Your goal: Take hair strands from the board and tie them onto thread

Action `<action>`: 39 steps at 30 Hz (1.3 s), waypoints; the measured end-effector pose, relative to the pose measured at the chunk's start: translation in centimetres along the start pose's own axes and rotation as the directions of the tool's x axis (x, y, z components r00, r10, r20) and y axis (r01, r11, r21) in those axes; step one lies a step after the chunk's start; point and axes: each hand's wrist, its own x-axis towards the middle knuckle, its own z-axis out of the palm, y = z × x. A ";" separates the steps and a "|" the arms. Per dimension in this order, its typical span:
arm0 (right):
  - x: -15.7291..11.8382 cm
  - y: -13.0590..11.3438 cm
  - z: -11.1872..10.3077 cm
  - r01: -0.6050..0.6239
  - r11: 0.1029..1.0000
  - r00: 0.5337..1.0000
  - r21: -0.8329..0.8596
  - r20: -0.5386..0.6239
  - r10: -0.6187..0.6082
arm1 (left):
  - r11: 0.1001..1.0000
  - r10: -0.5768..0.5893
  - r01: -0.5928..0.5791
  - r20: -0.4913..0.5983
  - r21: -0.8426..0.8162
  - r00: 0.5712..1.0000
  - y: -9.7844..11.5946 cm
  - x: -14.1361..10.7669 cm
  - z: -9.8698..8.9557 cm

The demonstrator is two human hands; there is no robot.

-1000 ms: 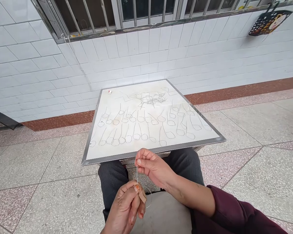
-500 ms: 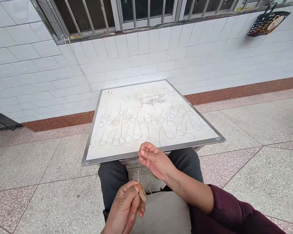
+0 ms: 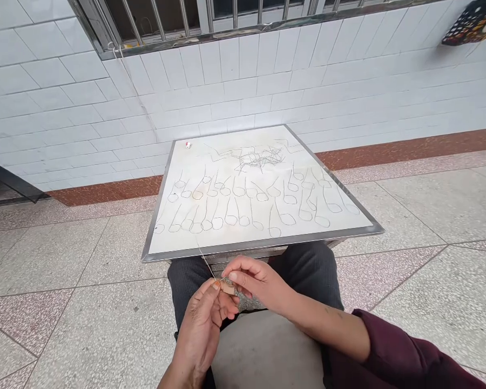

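Note:
My left hand (image 3: pixel 200 321) is closed in front of the table edge, thumb and forefinger pinching a thin wire (image 3: pixel 206 261). A straight length of the wire slants up and left from the pinch. By the left fingertips is a small tan piece (image 3: pixel 227 288); whether it is held or wrapped round a finger I cannot tell. My right hand (image 3: pixel 261 282) is close against it, thumb and fingertips together on the wire near the left thumb. On the white table (image 3: pixel 178 240) lie several wire pieces with a round loop (image 3: pixel 288 219) at one end.
Behind the loops lies a tangled pile of straighter wires (image 3: pixel 261 158). A small white and red item (image 3: pixel 188 145) sits in the table's far left corner. A tiled wall (image 3: pixel 243 97) with a barred window stands behind, and a dotted bag (image 3: pixel 472 24) hangs at right.
My right hand has come down from above to the left fingertips. The wire, stretched upright between both hands before, now slants up left with its upper end free. The view has shifted slightly.

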 end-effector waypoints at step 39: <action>0.8 2.1 -0.6 0.020 0.998 0.997 0.067 0.067 -0.025 | 0.997 0.035 -0.045 -0.170 -0.055 0.985 0.7 0.6 -0.5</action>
